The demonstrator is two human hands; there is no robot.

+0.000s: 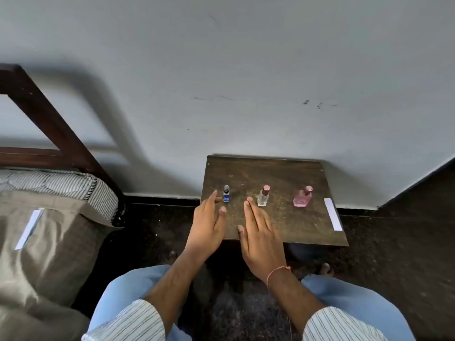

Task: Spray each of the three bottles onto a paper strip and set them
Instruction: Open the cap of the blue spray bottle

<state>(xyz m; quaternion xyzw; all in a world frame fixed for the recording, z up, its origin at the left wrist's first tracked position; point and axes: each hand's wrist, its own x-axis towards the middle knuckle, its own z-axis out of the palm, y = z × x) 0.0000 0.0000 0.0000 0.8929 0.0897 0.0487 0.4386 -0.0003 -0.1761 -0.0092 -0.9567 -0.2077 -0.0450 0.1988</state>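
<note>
Three small bottles stand in a row on a dark wooden stool (283, 173): a blue bottle (226, 194) at the left, a clear bottle with a pink cap (263, 196) in the middle, a pink bottle (303, 196) at the right. A white paper strip (333, 214) lies along the stool's right edge. My left hand (209, 222) rests flat, fingers apart, just left of the blue bottle, holding nothing. Over the stool's front, my right hand (258, 232) lies flat and empty, its fingertips close to the clear bottle.
A bed with a grey cover (49, 242) and dark wooden frame (49, 124) stands at the left; another white paper strip (29, 228) lies on it. A grey wall is behind the stool. The floor is dark. My knees in blue trousers are below.
</note>
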